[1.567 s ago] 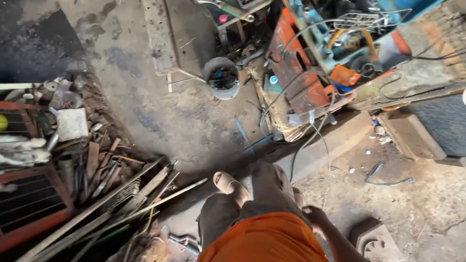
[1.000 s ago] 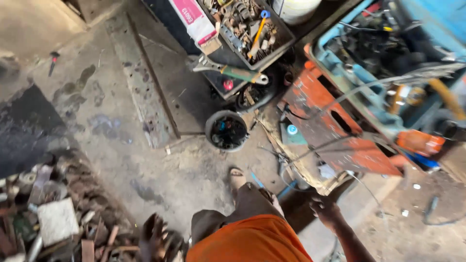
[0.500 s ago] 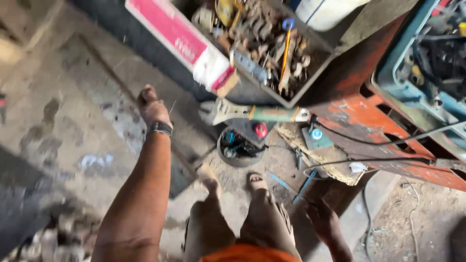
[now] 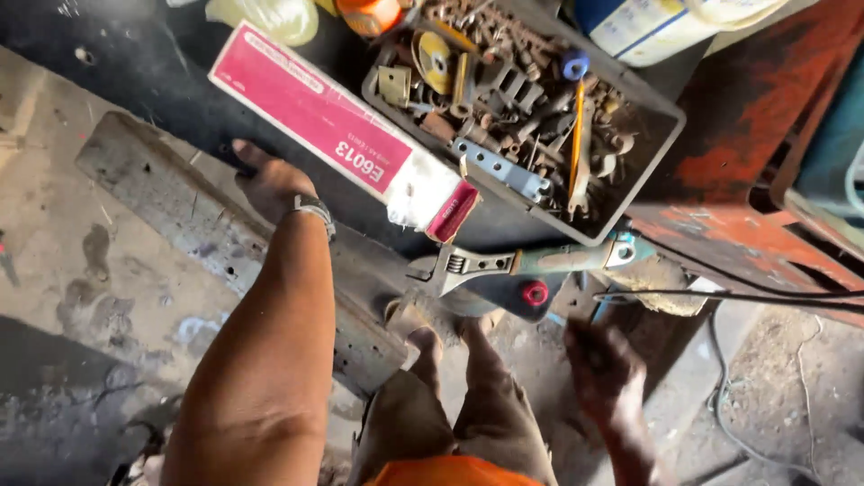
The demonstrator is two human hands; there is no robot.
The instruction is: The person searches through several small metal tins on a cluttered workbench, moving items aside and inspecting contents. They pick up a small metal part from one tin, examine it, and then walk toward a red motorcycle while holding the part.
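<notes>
Across the left half of the frame, a long grey metal bar [image 4: 225, 238] lies diagonally on the concrete floor [image 4: 54, 225], running from upper left toward centre. Upper centre, a pink and white carton [image 4: 346, 144] lies at a slant on a dark surface, just beside a grey tray [image 4: 630, 211] filled with rusty bolts, brackets and small tools. Centre left, the left hand [image 4: 268, 184], a watch at its wrist, reaches up with fingers spread loosely and its fingertips at the carton's lower edge; whether they touch cannot be told. Below the tray, an adjustable wrench [image 4: 522, 263] with a green-grey handle lies level, jaw to the left. Lower right of centre, the right hand [image 4: 605, 371], blurred, hangs with fingers apart, holding nothing, near the wrench but clear of it.
</notes>
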